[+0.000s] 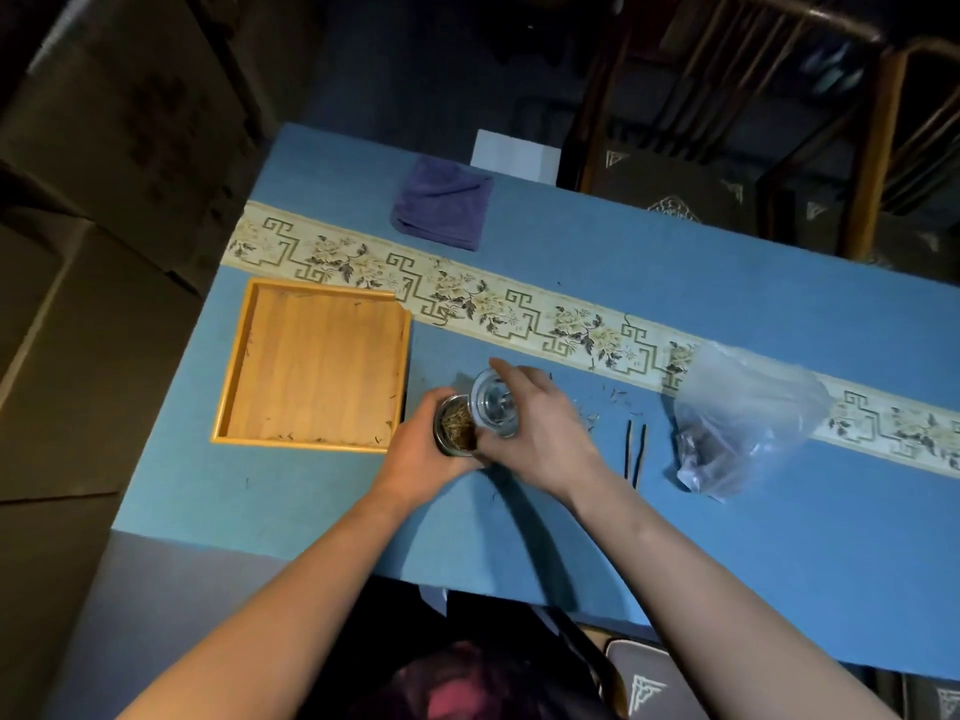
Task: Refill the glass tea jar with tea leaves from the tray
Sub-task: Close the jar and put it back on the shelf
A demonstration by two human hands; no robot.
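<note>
**Jar filled, lid being brought on**

Going left to right: the wooden tray (pixel 311 366) lies at approx. 9 o'clock of the hands, on the blue tablecloth (pixel 675 511). It is nearly bare; only a few stray leaf bits are seen along its lower edge, so the transfer step is judged done or almost done.

Just right of the tray, the glass tea jar (pixel 457 426) is gripped by the left hand (pixel 415 454), fingers wrapped round its wall. Its mouth is open and tea leaves (pixel 458 431) are seen up near the rim.

At approx. 1 o'clock of the jar mouth, a glass lid (pixel 496 405) is held by the right hand (pixel 540 423), fingers closed on it, tilted and overlapping the rim w/o being seated.

Further right, scattered leaf crumbs, then dark tweezers (pixel 635 452) at 3 o'clock, then a clear plastic bag (pixel 737 423). A purple cloth (pixel 444 205) is folded at 12 o'clock.

Step in hand: closing. Next move calls for the lid to be levelled, centred over the mouth and pressed down, w/ the jar kept steady; leaves caught at the rim could hinder the seal.
</note>
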